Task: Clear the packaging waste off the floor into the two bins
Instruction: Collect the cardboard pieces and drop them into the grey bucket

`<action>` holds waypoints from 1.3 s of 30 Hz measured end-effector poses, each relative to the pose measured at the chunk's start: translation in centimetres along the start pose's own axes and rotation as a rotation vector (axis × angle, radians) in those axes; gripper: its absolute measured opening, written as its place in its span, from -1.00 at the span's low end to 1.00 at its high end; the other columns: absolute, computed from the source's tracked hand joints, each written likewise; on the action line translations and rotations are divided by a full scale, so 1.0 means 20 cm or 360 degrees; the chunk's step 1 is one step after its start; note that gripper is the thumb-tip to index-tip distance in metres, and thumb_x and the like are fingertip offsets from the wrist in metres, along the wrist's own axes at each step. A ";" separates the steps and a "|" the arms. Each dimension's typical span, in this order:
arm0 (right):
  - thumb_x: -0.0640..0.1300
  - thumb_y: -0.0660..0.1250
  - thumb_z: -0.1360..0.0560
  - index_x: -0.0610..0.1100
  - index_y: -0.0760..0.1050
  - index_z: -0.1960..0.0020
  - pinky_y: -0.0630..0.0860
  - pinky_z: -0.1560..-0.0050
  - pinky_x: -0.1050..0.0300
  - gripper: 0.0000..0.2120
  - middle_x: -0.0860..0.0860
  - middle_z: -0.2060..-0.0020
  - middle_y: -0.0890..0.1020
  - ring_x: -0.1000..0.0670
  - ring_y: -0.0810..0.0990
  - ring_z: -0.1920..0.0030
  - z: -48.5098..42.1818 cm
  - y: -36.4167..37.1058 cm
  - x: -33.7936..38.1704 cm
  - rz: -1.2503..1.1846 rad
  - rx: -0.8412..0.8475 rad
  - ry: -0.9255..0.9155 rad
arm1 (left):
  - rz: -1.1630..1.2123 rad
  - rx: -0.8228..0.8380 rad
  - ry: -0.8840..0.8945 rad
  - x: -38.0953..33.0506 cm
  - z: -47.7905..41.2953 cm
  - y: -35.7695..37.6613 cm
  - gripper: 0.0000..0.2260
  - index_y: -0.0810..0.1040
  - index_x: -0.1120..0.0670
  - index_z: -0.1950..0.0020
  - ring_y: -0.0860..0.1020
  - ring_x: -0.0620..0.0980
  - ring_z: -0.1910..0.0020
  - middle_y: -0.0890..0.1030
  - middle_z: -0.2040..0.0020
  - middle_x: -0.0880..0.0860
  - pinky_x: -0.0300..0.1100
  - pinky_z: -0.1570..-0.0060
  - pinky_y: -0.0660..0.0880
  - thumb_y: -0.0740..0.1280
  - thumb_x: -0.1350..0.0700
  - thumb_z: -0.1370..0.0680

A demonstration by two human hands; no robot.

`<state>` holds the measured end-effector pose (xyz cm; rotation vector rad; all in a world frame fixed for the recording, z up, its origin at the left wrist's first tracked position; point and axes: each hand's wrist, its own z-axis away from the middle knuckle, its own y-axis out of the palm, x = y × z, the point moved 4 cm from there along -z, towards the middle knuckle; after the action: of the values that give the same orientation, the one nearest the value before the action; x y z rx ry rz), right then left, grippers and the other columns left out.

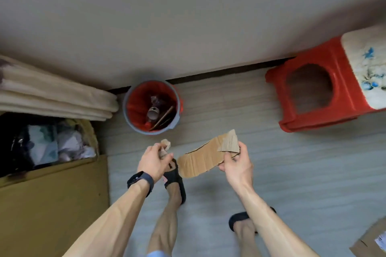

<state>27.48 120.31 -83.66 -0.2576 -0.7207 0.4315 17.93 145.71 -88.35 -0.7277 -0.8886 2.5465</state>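
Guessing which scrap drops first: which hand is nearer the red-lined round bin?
Left. The left hand, gripping a crumpled scrap, is just short of the round bin at its near rim. The right hand, holding the cardboard strip, is farther off to the right.

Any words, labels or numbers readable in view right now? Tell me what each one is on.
No text can be read.
Label on the box, bottom right: print too blurred.
Watch: face dark.
Cardboard strip in the right hand, paper wad in the left hand: no print seen.
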 end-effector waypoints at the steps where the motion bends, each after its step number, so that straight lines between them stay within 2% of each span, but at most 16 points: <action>1: -0.13 0.25 -0.60 0.14 0.35 -0.34 0.42 0.34 0.42 -0.65 -0.07 0.17 0.70 0.12 0.70 0.33 0.00 0.08 0.06 0.0011 -0.0003 -0.0018 | 0.0033 -0.0019 -0.0008 0.04 -0.04 -0.07 -0.60 0.49 0.01 -0.31 0.54 0.09 -0.15 0.52 -0.18 0.05 -0.10 -0.14 0.47 0.38 -0.13 -0.53; 3: -0.13 0.24 -0.61 0.15 0.30 -0.37 0.47 0.27 0.38 -0.62 -0.06 0.17 0.71 0.11 0.71 0.29 0.00 0.27 0.19 0.0031 -0.0016 -0.0071 | 0.0065 -0.0040 -0.0028 0.14 -0.13 -0.21 -0.57 0.48 0.01 -0.33 0.54 0.11 -0.16 0.53 -0.19 0.06 -0.08 -0.15 0.48 0.38 -0.15 -0.53; 6: -0.13 0.19 -0.60 0.15 0.26 -0.39 0.50 0.06 0.13 -0.59 0.01 0.21 0.71 0.02 0.71 0.13 -0.04 0.57 0.37 0.0176 -0.0058 -0.0171 | 0.0089 -0.0031 -0.0034 0.30 -0.29 -0.38 -0.58 0.48 -0.02 -0.33 0.55 0.11 -0.15 0.54 -0.16 0.06 -0.06 -0.14 0.49 0.38 -0.15 -0.53; 8: -0.14 0.17 -0.59 0.11 0.24 -0.42 0.50 0.01 0.04 -0.57 0.01 0.25 0.70 -0.07 0.68 0.06 -0.11 0.72 0.44 0.0259 -0.0097 -0.0202 | 0.0103 -0.0012 -0.0031 0.36 -0.38 -0.42 -0.58 0.47 -0.03 -0.34 0.55 0.11 -0.14 0.53 -0.16 0.07 -0.05 -0.14 0.50 0.38 -0.14 -0.53; 10: -0.16 0.14 -0.59 0.07 0.22 -0.45 0.47 0.04 0.02 -0.55 -0.06 0.20 0.70 -0.17 0.65 0.01 -0.18 0.84 0.49 0.0355 -0.0130 -0.0224 | 0.0134 0.0002 -0.0046 0.41 -0.45 -0.43 -0.57 0.46 -0.03 -0.35 0.55 0.10 -0.14 0.52 -0.16 0.06 -0.02 -0.15 0.51 0.37 -0.15 -0.53; 14: -0.22 0.10 -0.63 -0.03 0.14 -0.55 0.38 0.08 0.02 -0.50 -0.26 -0.02 0.62 -0.31 0.56 -0.06 -0.31 1.05 0.58 0.0550 -0.0278 -0.0203 | 0.0180 0.0038 -0.0044 0.50 -0.61 -0.41 -0.57 0.46 -0.02 -0.35 0.54 0.07 -0.13 0.51 -0.18 0.05 -0.04 -0.12 0.52 0.36 -0.16 -0.54; 17: -0.23 0.09 -0.62 -0.02 0.12 -0.56 0.45 0.04 -0.08 -0.48 -0.33 -0.08 0.59 -0.36 0.57 -0.08 -0.37 1.14 0.61 0.0606 -0.0365 -0.0193 | 0.0206 0.0070 -0.0027 0.53 -0.71 -0.38 -0.59 0.48 0.00 -0.30 0.54 0.07 -0.13 0.51 -0.20 0.05 -0.01 -0.14 0.52 0.35 -0.16 -0.54; 20: -0.24 0.10 -0.62 -0.07 0.17 -0.55 0.44 0.03 -0.03 -0.50 -0.34 -0.10 0.60 -0.36 0.57 -0.09 -0.42 1.23 0.58 0.0579 -0.0409 -0.0156 | 0.0270 0.0087 0.0000 0.54 -0.83 -0.35 -0.61 0.47 -0.04 -0.32 0.53 0.06 -0.19 0.51 -0.25 0.03 -0.06 -0.20 0.49 0.35 -0.15 -0.55; 23: -0.25 0.14 -0.60 -0.09 0.23 -0.52 0.37 0.04 0.14 -0.51 -0.23 -0.09 0.65 -0.28 0.59 -0.10 -0.46 1.28 0.53 0.0446 -0.0473 -0.0140 | 0.0210 0.0154 0.0017 0.54 -1.01 -0.30 -0.58 0.44 -0.04 -0.37 0.52 0.08 -0.20 0.50 -0.24 0.05 -0.01 -0.21 0.49 0.33 -0.14 -0.56; 26: -0.22 0.18 -0.59 -0.08 0.28 -0.49 0.37 0.05 0.20 -0.53 0.01 0.11 0.68 -0.15 0.63 -0.04 -0.50 1.27 0.48 0.0388 -0.0509 -0.0152 | 0.0074 0.0277 0.0059 0.53 -1.16 -0.21 -0.54 0.37 -0.01 -0.45 0.50 0.15 -0.24 0.51 -0.24 0.12 -0.04 -0.18 0.45 0.29 -0.12 -0.59; 28: -0.18 0.20 -0.61 -0.09 0.29 -0.49 0.36 0.08 0.24 -0.55 0.14 0.14 0.63 -0.04 0.63 0.01 -0.54 1.26 0.50 0.0465 -0.0483 -0.0259 | 0.0039 0.0348 0.0064 0.50 -1.24 -0.16 -0.51 0.31 -0.01 -0.51 0.49 0.19 -0.27 0.52 -0.28 0.13 -0.07 -0.15 0.43 0.26 -0.12 -0.62; 30: -0.09 0.23 -0.63 -0.09 0.34 -0.45 0.41 0.08 0.23 -0.60 0.07 0.03 0.68 -0.02 0.65 0.01 -0.57 1.29 0.53 0.0629 -0.0363 -0.0431 | 0.0039 0.0460 0.0028 0.48 -1.29 -0.12 -0.44 0.22 -0.04 -0.56 0.47 0.20 -0.33 0.49 -0.38 0.13 -0.09 -0.19 0.41 0.24 -0.17 -0.61; 32: 0.04 0.27 -0.61 -0.06 0.42 -0.34 0.43 0.12 0.15 -0.66 -0.03 0.04 0.72 -0.13 0.67 0.02 -0.62 1.34 0.55 0.1022 -0.0194 -0.0575 | 0.0046 0.0605 -0.0024 0.47 -1.33 -0.07 -0.38 0.15 -0.10 -0.59 0.42 0.19 -0.40 0.42 -0.47 0.11 -0.10 -0.26 0.39 0.26 -0.22 -0.58; 35: 0.27 0.23 -0.57 -0.06 0.48 -0.20 0.45 0.15 0.02 -0.57 -0.13 0.09 0.70 -0.25 0.65 0.03 -0.70 1.41 0.55 0.1626 -0.0049 -0.0563 | -0.0084 0.0801 -0.0046 0.49 -1.34 0.02 -0.42 0.26 -0.11 -0.53 0.47 0.19 -0.30 0.46 -0.41 0.10 -0.12 -0.13 0.43 0.30 -0.16 -0.53; 37: 0.27 0.20 -0.59 -0.07 0.51 -0.20 0.49 0.13 0.01 -0.56 -0.17 0.07 0.69 -0.26 0.65 0.02 -0.74 1.46 0.54 0.1838 0.0026 -0.0604 | -0.0177 0.0831 -0.0036 0.50 -1.33 0.05 -0.47 0.33 -0.06 -0.48 0.49 0.17 -0.25 0.48 -0.37 0.12 -0.15 -0.07 0.43 0.29 -0.12 -0.53; 39: 0.20 0.19 -0.61 -0.08 0.54 -0.20 0.47 0.15 0.03 -0.60 -0.17 0.08 0.69 -0.27 0.65 0.05 -0.76 1.51 0.55 0.1888 0.0063 -0.0701 | -0.0262 0.0782 0.0073 0.51 -1.33 0.06 -0.51 0.33 -0.01 -0.49 0.46 0.16 -0.30 0.43 -0.42 0.11 -0.12 -0.18 0.43 0.26 -0.06 -0.57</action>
<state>36.34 150.85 -99.53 -0.5556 -0.9359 1.6659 24.71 162.13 -110.64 -0.5305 -0.2681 2.4404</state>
